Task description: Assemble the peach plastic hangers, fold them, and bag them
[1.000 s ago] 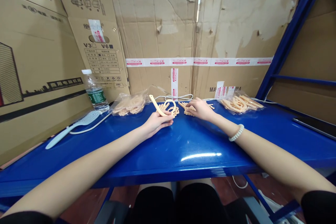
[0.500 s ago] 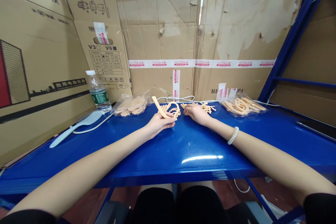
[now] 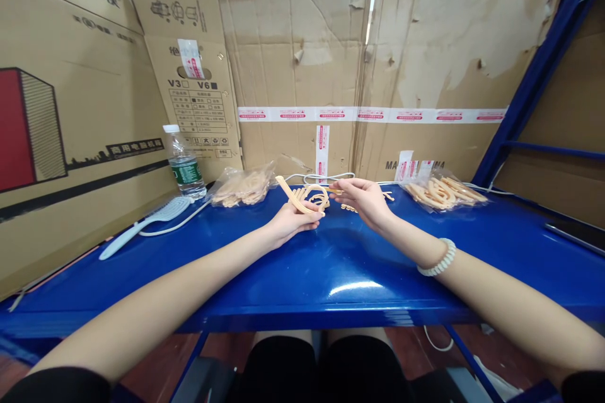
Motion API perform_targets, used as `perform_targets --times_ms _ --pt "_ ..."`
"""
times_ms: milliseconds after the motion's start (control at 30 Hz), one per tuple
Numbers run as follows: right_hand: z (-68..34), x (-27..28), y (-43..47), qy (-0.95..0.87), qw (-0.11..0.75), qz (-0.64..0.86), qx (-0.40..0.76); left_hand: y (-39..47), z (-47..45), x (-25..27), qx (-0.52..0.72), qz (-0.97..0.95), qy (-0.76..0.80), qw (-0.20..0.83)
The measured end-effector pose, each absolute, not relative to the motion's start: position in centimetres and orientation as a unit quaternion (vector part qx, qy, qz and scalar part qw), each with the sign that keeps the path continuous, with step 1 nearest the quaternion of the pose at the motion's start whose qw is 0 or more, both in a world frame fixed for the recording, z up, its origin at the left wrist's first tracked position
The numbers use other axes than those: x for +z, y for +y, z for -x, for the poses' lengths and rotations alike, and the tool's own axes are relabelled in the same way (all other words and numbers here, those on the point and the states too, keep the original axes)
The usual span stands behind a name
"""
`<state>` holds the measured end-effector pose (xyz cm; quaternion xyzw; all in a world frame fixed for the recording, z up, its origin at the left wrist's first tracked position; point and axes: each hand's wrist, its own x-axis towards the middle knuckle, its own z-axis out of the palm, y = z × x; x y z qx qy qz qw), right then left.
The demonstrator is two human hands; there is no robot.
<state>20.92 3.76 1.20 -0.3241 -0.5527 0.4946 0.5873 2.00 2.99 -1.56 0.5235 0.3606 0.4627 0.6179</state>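
Observation:
My left hand is closed on a curved, light wooden piece, a flat strip with a hook-like bend, held tilted above the blue table. My right hand is raised to its right, with thumb and fingers pinched on a thin wooden stick that points left toward the curved piece. Behind and between the hands lie small loose wooden pieces, some round and some rod-like. My right hand hides part of them.
Plastic bags of wooden parts lie at left and right. A water bottle, a pale blue hairbrush and a white cable stand left. A dark flat device lies far right. Cardboard walls enclose the blue table.
My right hand has lifted from the loose pieces with a thin stick in its fingers. My left hand keeps the curved piece almost in place. The view has shifted slightly.

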Motion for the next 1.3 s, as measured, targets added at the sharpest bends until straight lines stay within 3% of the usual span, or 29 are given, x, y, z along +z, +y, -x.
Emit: perform_targets --times_ms 267,500,867,1300 --pt "-20.5 -0.1 4.2 -0.499 0.579 0.316 0.562 3.4 -1.7 -1.9 0.467 -0.522 0.348 0.623" --pt "-20.4 -0.6 4.8 -0.492 0.489 0.289 0.660 3.4 -1.7 -2.1 0.477 -0.522 0.334 0.624" --pt "-20.8 0.0 4.8 -0.627 0.414 0.285 0.595 3.0 -2.0 -1.8 0.475 -0.523 0.322 0.631" --pt "-20.8 -0.4 4.8 -0.691 0.426 0.270 0.519 2.4 -2.3 -1.5 0.508 -0.503 0.323 0.620"
